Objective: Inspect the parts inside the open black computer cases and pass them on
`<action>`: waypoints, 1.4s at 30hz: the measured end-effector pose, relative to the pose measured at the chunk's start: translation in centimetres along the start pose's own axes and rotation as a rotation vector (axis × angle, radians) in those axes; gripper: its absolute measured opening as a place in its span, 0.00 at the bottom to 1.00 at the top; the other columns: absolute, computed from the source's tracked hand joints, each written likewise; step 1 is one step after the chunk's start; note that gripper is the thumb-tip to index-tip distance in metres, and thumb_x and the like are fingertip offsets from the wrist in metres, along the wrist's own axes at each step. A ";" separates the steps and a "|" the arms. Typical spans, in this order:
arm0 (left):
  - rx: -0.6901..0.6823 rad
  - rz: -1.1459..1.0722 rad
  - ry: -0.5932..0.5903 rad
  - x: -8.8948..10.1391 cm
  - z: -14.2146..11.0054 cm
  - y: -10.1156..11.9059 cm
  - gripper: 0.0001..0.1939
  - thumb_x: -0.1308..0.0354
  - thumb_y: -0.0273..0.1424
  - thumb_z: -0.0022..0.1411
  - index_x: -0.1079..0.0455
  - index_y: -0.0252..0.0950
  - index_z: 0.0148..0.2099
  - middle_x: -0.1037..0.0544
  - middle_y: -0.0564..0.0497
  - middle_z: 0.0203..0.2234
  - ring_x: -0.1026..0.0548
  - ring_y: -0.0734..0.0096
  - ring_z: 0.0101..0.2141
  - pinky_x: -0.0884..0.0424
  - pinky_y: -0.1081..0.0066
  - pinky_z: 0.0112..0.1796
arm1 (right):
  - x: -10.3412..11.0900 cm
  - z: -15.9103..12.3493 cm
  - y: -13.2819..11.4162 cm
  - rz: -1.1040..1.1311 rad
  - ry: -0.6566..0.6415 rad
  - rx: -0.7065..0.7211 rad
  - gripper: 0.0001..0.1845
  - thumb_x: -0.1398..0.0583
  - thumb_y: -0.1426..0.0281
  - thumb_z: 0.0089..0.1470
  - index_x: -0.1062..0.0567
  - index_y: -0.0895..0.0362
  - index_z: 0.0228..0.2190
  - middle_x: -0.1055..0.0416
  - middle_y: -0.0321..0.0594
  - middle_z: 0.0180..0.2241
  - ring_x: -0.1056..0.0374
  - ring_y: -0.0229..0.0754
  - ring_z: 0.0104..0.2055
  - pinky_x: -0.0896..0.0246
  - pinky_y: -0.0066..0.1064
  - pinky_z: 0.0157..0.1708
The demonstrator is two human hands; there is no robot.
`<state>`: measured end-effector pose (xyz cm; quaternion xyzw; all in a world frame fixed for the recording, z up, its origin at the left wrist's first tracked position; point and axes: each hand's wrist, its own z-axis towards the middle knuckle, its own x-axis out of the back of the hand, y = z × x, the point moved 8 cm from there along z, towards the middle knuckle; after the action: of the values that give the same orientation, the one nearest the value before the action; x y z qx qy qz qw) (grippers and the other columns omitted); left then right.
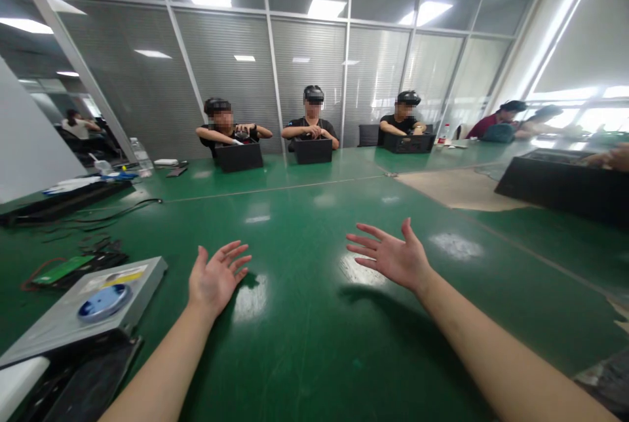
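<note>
My left hand (216, 280) is palm up over the green table (304, 330), its fingers spread and nothing in it. To its right, my right hand (390, 255) is also turned palm up, fingers apart and holding nothing; a shadow falls on the tabletop below it. Nearest to my left hand lies a silver optical drive (122, 278) with a round blue-and-white lid or dish (105, 302) on top. Just behind the drive rests a green circuit board (63, 270) among dark parts.
Across the table, several people work at black boxy cases (313, 151). A larger black case (565, 183) stands at the right beside a brown cardboard sheet (452, 186). At the left are a clear bottle (141, 156), black cables (118, 207) and a long black panel (69, 202).
</note>
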<state>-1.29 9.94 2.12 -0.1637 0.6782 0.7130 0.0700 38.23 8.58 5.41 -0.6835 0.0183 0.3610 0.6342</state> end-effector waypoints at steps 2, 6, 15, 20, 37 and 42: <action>-0.022 -0.012 0.013 0.1 0.0 0.2 0.36 0.60 0.60 0.63 0.30 0.37 0.53 0.27 0.40 0.56 0.23 0.55 0.46 0.25 0.61 0.36 | 0.1 0.0 -0.1 0.036 -0.010 0.010 0.52 0.63 0.31 0.52 0.39 0.56 0.60 0.39 0.57 0.62 0.37 0.58 0.60 0.44 0.53 0.57; -0.065 0.036 0.076 0.4 0.1 0.6 0.32 0.60 0.56 0.64 0.30 0.37 0.50 0.25 0.42 0.52 0.23 0.58 0.43 0.26 0.63 0.35 | 0.1 0.0 -0.2 0.009 -0.005 0.019 0.51 0.63 0.33 0.53 0.39 0.56 0.60 0.38 0.56 0.62 0.36 0.58 0.60 0.43 0.53 0.56; -0.440 0.978 0.121 -1.3 -0.7 3.0 0.21 0.49 0.49 0.64 0.29 0.38 0.47 0.24 0.48 0.42 0.25 0.63 0.37 0.30 0.62 0.43 | 0.2 0.1 -0.3 -0.010 -0.006 0.014 0.47 0.62 0.35 0.55 0.37 0.55 0.58 0.35 0.56 0.60 0.34 0.56 0.57 0.40 0.49 0.52; -0.504 1.221 0.023 -3.5 -1.0 2.1 0.22 0.45 0.48 0.62 0.30 0.37 0.49 0.25 0.45 0.43 0.26 0.63 0.33 0.28 0.61 0.41 | 0.9 0.2 0.0 -0.025 0.016 -0.005 0.51 0.67 0.34 0.55 0.35 0.57 0.58 0.33 0.57 0.58 0.30 0.54 0.52 0.36 0.44 0.46; -0.406 1.378 0.061 -2.1 -0.3 1.6 0.21 0.47 0.47 0.60 0.27 0.38 0.46 0.26 0.47 0.38 0.25 0.59 0.38 0.30 0.62 0.41 | 1.6 0.6 1.2 -0.166 0.048 -0.062 0.48 0.65 0.35 0.56 0.29 0.56 0.53 0.28 0.54 0.49 0.29 0.47 0.39 0.38 0.36 0.36; -0.342 1.462 0.049 -1.6 -0.3 1.2 0.21 0.49 0.48 0.61 0.25 0.39 0.41 0.27 0.47 0.36 0.25 0.59 0.36 0.30 0.63 0.40 | 1.4 0.7 1.6 -0.150 0.025 -0.072 0.46 0.63 0.36 0.57 0.28 0.56 0.51 0.27 0.52 0.48 0.29 0.46 0.37 0.39 0.35 0.35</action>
<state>-0.17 9.75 3.75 0.3039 0.4953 0.6693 -0.4629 38.23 9.48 3.37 -0.7097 -0.0383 0.3043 0.6342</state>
